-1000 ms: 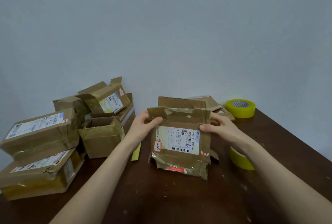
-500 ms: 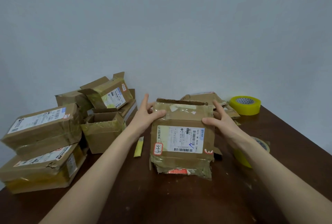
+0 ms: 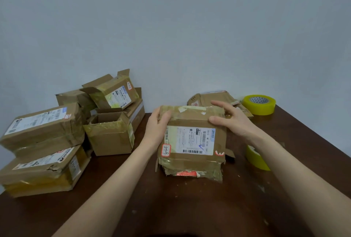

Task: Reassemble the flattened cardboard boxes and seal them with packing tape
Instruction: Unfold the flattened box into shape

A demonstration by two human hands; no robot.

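Standing the cardboard box (image 3: 191, 141) on end at the centre of the brown surface (image 3: 171, 208), we grip its upper left corner with the left hand (image 3: 156, 128), thumb curled over the front face. The right hand (image 3: 232, 121) lies with its fingers nearly straight across the folded-down top flap (image 3: 191, 110), thumb against the front. The flap's seam runs left to right between the two hands. The nearer packing tape roll (image 3: 253, 159) sits just right of the box. We therefore judge the right hand better placed to fetch it, while the left steadies the box.
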